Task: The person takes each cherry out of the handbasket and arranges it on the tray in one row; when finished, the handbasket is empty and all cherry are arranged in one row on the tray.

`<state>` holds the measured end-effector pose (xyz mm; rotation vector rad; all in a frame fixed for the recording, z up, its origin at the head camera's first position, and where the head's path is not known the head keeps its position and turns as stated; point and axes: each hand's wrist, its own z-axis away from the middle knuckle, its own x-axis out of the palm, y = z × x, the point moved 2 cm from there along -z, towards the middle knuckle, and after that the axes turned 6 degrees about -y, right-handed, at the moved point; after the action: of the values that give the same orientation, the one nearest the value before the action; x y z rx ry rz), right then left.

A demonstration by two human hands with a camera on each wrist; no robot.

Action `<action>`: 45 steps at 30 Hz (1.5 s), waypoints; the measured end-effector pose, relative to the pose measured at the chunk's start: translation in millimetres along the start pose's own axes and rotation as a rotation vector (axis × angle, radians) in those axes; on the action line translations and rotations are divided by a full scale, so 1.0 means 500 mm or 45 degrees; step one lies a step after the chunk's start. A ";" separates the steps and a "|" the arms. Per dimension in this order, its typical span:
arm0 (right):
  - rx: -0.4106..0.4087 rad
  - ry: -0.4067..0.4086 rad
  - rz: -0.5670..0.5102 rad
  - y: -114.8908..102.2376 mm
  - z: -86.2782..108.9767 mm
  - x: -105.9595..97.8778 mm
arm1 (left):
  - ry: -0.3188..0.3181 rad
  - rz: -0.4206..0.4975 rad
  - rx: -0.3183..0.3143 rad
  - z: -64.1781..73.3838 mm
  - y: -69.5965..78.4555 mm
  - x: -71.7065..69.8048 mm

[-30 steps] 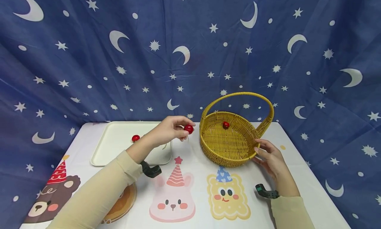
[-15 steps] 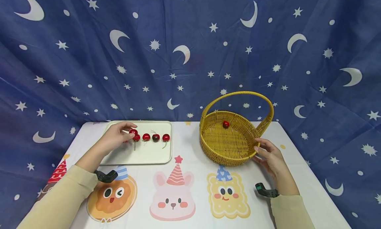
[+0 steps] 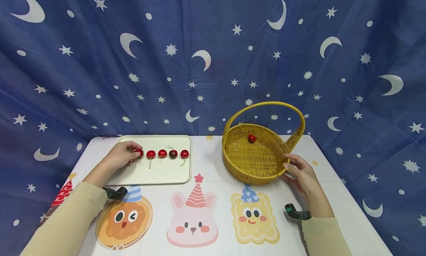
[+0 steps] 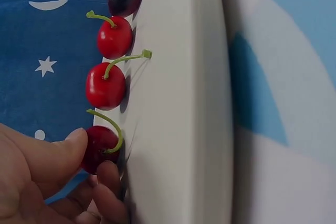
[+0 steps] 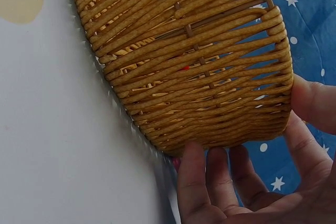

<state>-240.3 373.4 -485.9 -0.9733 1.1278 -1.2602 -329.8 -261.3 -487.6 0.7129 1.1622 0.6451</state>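
Note:
At the left end of a row of cherries, my left hand (image 3: 120, 155) pinches a red cherry (image 4: 100, 148) between thumb and fingers, low over the white tray (image 3: 159, 177). Its green stem curves up beside the fingertips in the left wrist view. Along the row lie red cherries (image 3: 151, 154) with stems and a dark one (image 3: 173, 154). My right hand (image 3: 301, 174) grips the right side of a yellow wicker basket (image 3: 256, 163), thumb at the rim and the other fingers against its outer wall (image 5: 199, 87). Inside the basket, near its back wall, rests a single red cherry (image 3: 252, 138).
The basket's tall arched handle (image 3: 266, 103) rises above its rim. A white tablecloth (image 3: 206, 163) with cartoon prints covers the table. Directly behind the table hangs a dark blue curtain (image 3: 159, 115) with moons and stars.
My left hand has moved left, from between tray and basket to the tray's left part, and lowered the cherry to the end of the row. My right hand stays on the basket.

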 end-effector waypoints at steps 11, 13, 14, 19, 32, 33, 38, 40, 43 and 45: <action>-0.006 0.001 0.018 -0.004 0.002 0.003 | -0.039 -0.050 -0.005 0.002 -0.001 0.001; -0.013 -0.001 0.025 -0.003 0.002 0.003 | -0.050 -0.035 -0.008 0.002 -0.002 0.000; -0.016 -0.001 0.027 -0.002 0.002 0.003 | -0.056 -0.026 -0.009 0.002 -0.003 0.000; -0.012 0.002 0.016 0.000 0.002 0.001 | -0.074 -0.001 -0.018 0.002 0.000 -0.001; -0.004 0.001 0.001 -0.002 0.000 0.003 | -0.017 -0.158 0.057 0.021 0.042 -0.024; -0.003 0.000 0.003 -0.003 -0.001 0.003 | -0.006 -0.183 0.083 0.023 0.054 -0.023; -0.002 -0.009 0.013 -0.002 -0.001 0.002 | -0.039 -0.212 0.207 0.038 0.136 0.010; 0.001 -0.010 0.015 -0.001 -0.001 0.001 | -0.077 -0.201 0.274 0.045 0.175 0.030; 0.006 -0.003 0.013 0.001 -0.002 0.001 | -0.158 -0.186 0.397 0.057 0.237 0.069; 0.008 0.002 0.006 0.001 -0.003 0.002 | -0.239 -0.157 0.471 0.066 0.282 0.101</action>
<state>-241.5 372.7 -486.8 -0.9649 1.1264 -1.2601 -296.5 -140.5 -399.2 0.9835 1.1518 0.2530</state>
